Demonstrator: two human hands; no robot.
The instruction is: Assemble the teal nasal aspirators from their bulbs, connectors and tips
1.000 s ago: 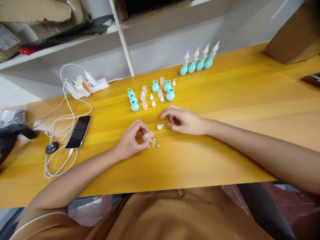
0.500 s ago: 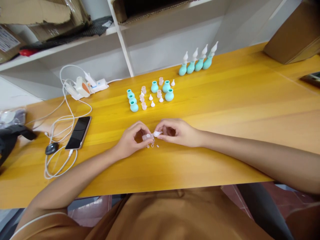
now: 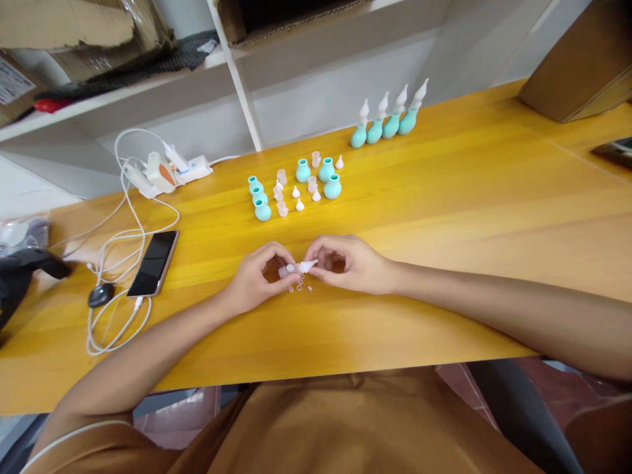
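Above the wooden table, my left hand [image 3: 257,279] pinches a small translucent plastic connector [image 3: 285,271] between thumb and fingers. My right hand [image 3: 351,263] is closed on a white pointed nozzle tip [image 3: 308,266], which lies end to end with the connector; whether it is seated in it cannot be made out. Small clear rings [image 3: 299,288] lie on the table just below my fingers. Beyond my hands stand several teal squeeze bulbs [image 3: 332,187], translucent connectors [image 3: 282,209] and white nozzle tips [image 3: 299,205].
Teal bulbs with white tips fitted [image 3: 375,128] stand in a row at the back. On the left lie a phone [image 3: 154,263], looped white cables [image 3: 106,263] and a power strip [image 3: 196,168]. A cardboard box [image 3: 577,66] occupies the back right.
The nozzle tip has come into line with the connector, and my right fingers have shifted toward its pointed end. The view has moved slightly.
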